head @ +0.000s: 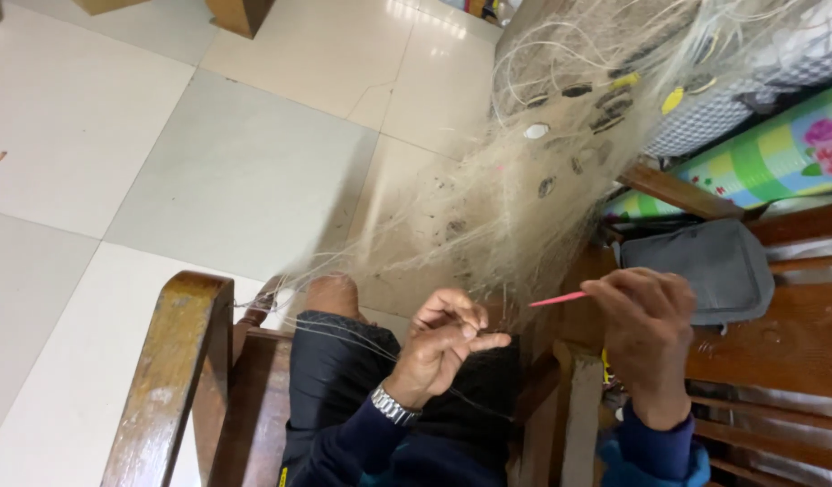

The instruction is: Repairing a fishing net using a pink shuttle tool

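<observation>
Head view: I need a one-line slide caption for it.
Left hand pinches pale fishing net strands while right hand holds a pink needle over a wooden chair.

Wore dark navy sleeves, the lower-right cuff edged in brighter blue; silver metal watch (pixel 393 405) at lower centre; black padded trousers (pixel 330 379), knee bare.

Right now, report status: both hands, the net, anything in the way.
Left hand pinching net strands. Right hand gripping pink netting needle. Pale fishing net bunched, draped above the knee. Wooden armrest at left, grey pouch at right, both apart.
</observation>
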